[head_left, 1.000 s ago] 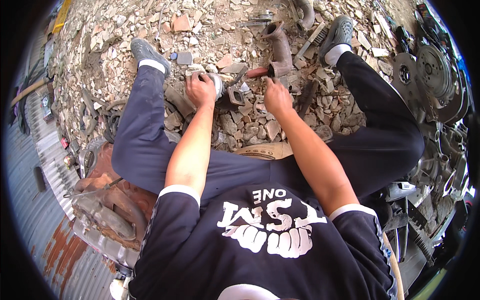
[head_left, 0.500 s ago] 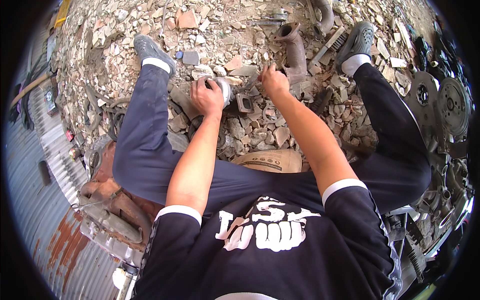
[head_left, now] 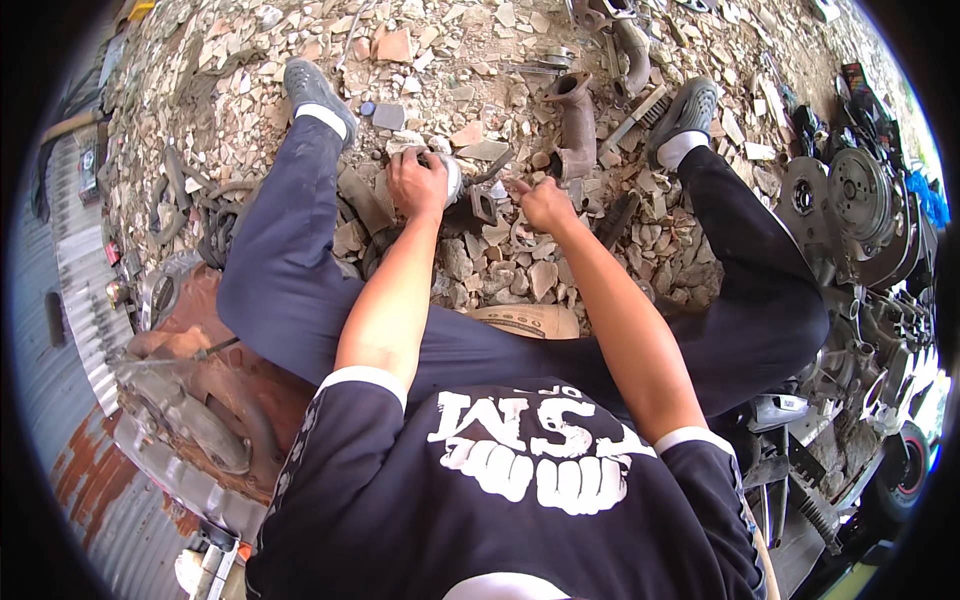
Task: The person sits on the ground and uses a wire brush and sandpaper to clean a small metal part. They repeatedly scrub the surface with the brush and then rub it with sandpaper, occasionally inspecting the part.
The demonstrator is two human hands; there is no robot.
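My left hand (head_left: 418, 182) is closed around a metal part with a round silvery rim (head_left: 454, 182), low over the rubble between my legs. A rusty square flange (head_left: 483, 207) with an opening sits at its right side. Just above the flange, a dark narrow bar (head_left: 492, 168) slants up to the right. My right hand (head_left: 547, 207) is right of the flange, fingers curled together with the index finger toward the part. What it pinches, if anything, is too small to make out. Beyond it stands a rusty curved pipe (head_left: 577, 125) with a flanged top.
A wire brush (head_left: 632, 122) lies by my right shoe (head_left: 688, 115). Another bent pipe (head_left: 632, 58) is farther off. Broken stone covers the ground. A paper sack (head_left: 530, 320) lies near my lap. Discs and metal parts (head_left: 862, 195) crowd the right; a large engine casting (head_left: 200, 420) is at left.
My right hand has drawn nearer to me, away from the upper end of the dark bar. My left hand keeps its grip on the metal part. The whole view has shifted slightly.
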